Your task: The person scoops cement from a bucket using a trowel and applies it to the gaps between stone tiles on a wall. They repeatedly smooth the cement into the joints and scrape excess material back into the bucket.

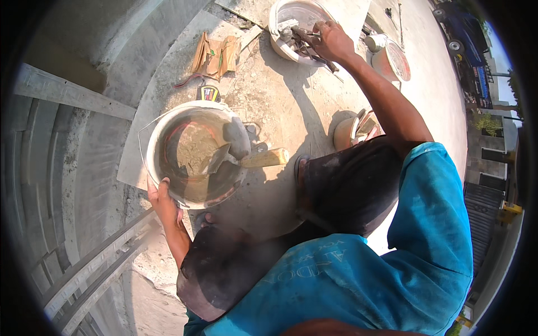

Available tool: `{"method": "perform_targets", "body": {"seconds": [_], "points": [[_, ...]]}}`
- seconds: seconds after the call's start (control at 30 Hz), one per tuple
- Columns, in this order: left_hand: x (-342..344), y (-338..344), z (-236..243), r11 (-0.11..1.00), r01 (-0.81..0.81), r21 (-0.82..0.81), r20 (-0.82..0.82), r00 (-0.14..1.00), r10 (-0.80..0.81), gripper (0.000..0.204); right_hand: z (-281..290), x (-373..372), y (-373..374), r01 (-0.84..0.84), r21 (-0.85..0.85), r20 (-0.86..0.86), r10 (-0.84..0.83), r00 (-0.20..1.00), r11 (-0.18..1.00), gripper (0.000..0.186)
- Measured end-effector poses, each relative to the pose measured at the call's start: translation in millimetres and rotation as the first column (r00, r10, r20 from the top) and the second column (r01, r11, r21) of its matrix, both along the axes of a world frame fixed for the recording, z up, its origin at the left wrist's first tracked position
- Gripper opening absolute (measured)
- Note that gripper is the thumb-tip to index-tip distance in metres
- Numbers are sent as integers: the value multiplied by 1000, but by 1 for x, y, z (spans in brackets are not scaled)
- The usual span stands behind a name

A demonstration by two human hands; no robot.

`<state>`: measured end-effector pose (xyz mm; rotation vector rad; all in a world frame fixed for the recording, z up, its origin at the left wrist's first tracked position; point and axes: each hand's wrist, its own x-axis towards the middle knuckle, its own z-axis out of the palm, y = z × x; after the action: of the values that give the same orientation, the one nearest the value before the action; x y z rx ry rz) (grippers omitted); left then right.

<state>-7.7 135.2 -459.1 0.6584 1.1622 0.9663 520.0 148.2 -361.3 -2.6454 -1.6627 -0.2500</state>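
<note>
Left grip — partly hidden behind bucket; right grip — contact with tools unclear.

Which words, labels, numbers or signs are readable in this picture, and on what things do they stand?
Blue shirt: pale printed letters, partly readable among the folds; I do not copy the wording.
Tape measure: marking on the yellow and black case, too small to read.
Dark blue vehicle: pale marks, too small and blurred to read.

A passable gap separates near bucket from far bucket; trowel handle juts rightward.
</note>
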Motion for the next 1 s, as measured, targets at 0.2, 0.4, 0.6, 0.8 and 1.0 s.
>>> {"method": "perform_targets", "body": {"seconds": [0.2,0.4,0.6,0.8,1.0], "points": [[-4,-23,-12,996,58,-64,85,995,-53,61,-36,44,34,-199,-98,-224,173,959,975,41],[-17,-45,-6,989,54,-141,54,997,-47,64,-26,-15,70,25,-306,-883,-293,368,952,49],[-19,-39,-14,972,175,-156,118,980,-158,59,-27,19,45,119,-145,-946,-173,273,982,22],[-21,-46,-8,973,127,-195,198,976,-88,55,76,-159,-24,-330,415,-357,486,798,848,43],[-17,-46,-44,984,135,-113,144,982,-118,53,62,-353,23,-653,395,-337,763,551,646,42]]}}
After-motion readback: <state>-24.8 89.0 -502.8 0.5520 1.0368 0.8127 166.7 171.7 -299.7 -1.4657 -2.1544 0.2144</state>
